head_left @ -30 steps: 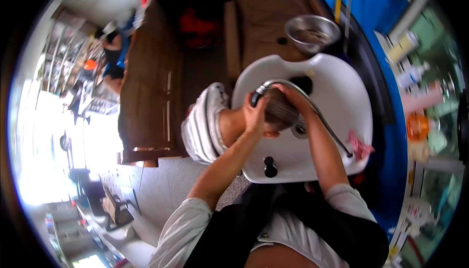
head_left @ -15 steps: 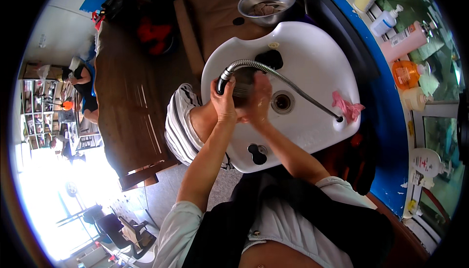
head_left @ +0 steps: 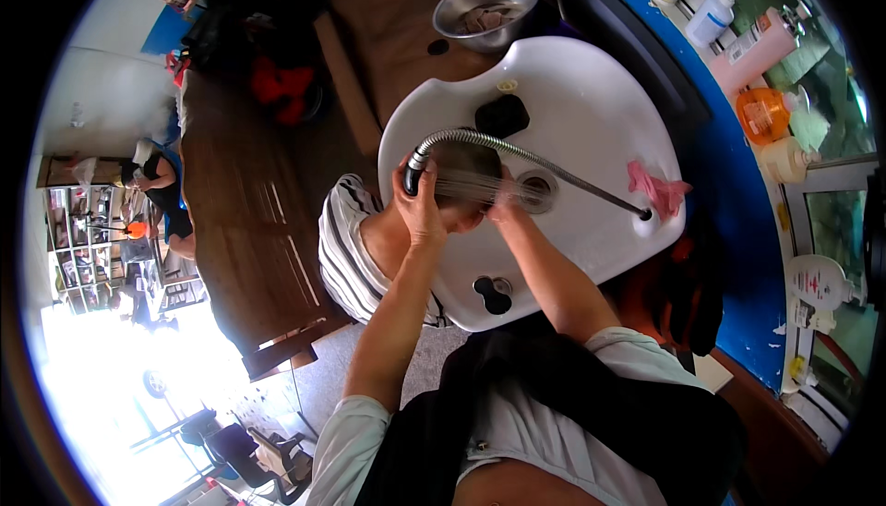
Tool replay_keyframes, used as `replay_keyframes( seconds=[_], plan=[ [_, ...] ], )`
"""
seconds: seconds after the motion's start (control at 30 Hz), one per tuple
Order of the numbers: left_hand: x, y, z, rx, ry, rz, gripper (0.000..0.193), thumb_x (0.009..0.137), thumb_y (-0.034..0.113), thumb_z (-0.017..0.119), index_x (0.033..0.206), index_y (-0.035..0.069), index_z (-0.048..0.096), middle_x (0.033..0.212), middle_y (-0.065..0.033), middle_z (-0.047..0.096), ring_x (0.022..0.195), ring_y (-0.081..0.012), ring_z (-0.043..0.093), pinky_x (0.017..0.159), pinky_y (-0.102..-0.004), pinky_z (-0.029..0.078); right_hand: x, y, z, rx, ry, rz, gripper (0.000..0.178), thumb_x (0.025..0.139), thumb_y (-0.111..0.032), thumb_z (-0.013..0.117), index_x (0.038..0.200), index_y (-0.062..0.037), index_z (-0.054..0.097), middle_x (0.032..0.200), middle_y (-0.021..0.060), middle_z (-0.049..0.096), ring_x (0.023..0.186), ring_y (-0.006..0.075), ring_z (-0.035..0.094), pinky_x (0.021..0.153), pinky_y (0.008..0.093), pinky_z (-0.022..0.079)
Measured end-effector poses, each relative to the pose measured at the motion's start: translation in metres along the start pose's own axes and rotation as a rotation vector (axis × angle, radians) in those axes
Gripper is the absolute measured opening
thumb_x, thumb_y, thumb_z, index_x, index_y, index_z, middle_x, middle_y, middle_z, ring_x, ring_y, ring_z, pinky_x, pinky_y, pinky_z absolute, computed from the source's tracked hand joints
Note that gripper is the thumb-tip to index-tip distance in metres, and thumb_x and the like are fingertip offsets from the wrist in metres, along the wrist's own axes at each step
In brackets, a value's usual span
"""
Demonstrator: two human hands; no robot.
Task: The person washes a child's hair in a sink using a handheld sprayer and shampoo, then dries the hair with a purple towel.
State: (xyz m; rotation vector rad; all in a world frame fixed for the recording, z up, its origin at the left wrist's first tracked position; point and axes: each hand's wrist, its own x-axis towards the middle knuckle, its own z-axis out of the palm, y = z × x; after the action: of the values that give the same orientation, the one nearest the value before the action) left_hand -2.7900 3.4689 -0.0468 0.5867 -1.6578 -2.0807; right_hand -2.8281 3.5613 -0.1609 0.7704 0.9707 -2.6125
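Head-camera view down onto a hair-washing station. At far left, shelving and a seated person lie well apart from the work. Nearer the centre, a client in a striped garment leans back, the head resting inside the white shampoo basin. Left hand: fingers clenched around the spray head, from which water streams rightward across the client's hair. Right hand: pressed against the wet hair just right of the spray; its fingers are blurred by the water, so whether they are curled or flat cannot be told. A flexible metal hose arcs from the spray head to the basin's right rim, ending beside a pink cloth. The basin holds a drain and a black pad. Behind it, a steel bowl contains some small items, too indistinct to name. At right, bottles and an orange container line a blue shelf.
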Motion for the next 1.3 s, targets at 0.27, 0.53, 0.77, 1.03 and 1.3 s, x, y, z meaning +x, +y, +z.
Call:
replay_keyframes(
  seconds=[0.27, 0.53, 0.77, 1.03, 1.3],
  plan=[
    [0.009, -0.007, -0.017, -0.028, 0.202, 0.066, 0.029, 0.079, 0.018, 0.069, 0.097, 0.004, 0.051, 0.086, -0.0018, 0.052, 0.078, -0.0109, 0.046, 0.073, -0.0253, 0.041, -0.046, -0.057, 0.040, -1.149, -0.349, -0.704, 0.015, 0.083, -0.015, 0.059, 0.094, -0.0051, 0.063, 0.091, 0.0082, 0.063, 0.089, 0.0204, 0.058, 0.077, 0.0333, 0.045],
    [0.015, -0.004, 0.010, 0.199, 0.162, -0.029, 0.046, 0.074, 0.033, 0.072, 0.104, 0.004, 0.052, 0.096, -0.0094, 0.054, 0.091, -0.0196, 0.051, 0.083, -0.0321, 0.042, 0.072, -0.031, -0.020, -0.799, -0.208, -0.140, 0.030, 0.092, -0.027, 0.044, 0.105, -0.0050, 0.059, 0.104, 0.0093, 0.061, 0.094, 0.0248, 0.058, 0.081, 0.0355, 0.046],
    [0.014, -0.009, 0.010, 0.262, 0.183, -0.093, 0.051, 0.074, 0.039, 0.069, 0.105, 0.003, 0.051, 0.099, -0.0123, 0.052, 0.095, -0.0234, 0.051, 0.084, -0.0333, 0.041, 0.051, -0.055, 0.014, -1.253, -0.344, -0.572, 0.030, 0.090, -0.028, 0.047, 0.091, -0.0017, 0.061, 0.088, 0.0166, 0.061, 0.082, 0.0364, 0.058, 0.074, 0.0412, 0.045],
    [0.003, -0.010, 0.001, 0.265, 0.257, -0.031, 0.037, 0.078, 0.027, 0.070, 0.101, 0.004, 0.052, 0.089, -0.0042, 0.055, 0.084, -0.0121, 0.050, 0.078, -0.0259, 0.042, -0.026, -0.060, 0.057, -1.428, -0.514, -1.155, 0.028, 0.090, -0.026, 0.044, 0.092, -0.0018, 0.058, 0.086, 0.0207, 0.062, 0.081, 0.0394, 0.060, 0.069, 0.0484, 0.046],
    [0.009, -0.022, 0.006, 0.270, 0.253, -0.049, 0.038, 0.076, 0.027, 0.070, 0.103, 0.004, 0.052, 0.091, -0.0072, 0.057, 0.087, -0.0152, 0.053, 0.079, -0.0281, 0.043, 0.015, -0.042, 0.030, -1.431, -0.628, -0.816, 0.025, 0.089, -0.022, 0.044, 0.098, -0.0041, 0.059, 0.086, 0.0154, 0.064, 0.085, 0.0381, 0.060, 0.072, 0.0467, 0.046]
  ],
)
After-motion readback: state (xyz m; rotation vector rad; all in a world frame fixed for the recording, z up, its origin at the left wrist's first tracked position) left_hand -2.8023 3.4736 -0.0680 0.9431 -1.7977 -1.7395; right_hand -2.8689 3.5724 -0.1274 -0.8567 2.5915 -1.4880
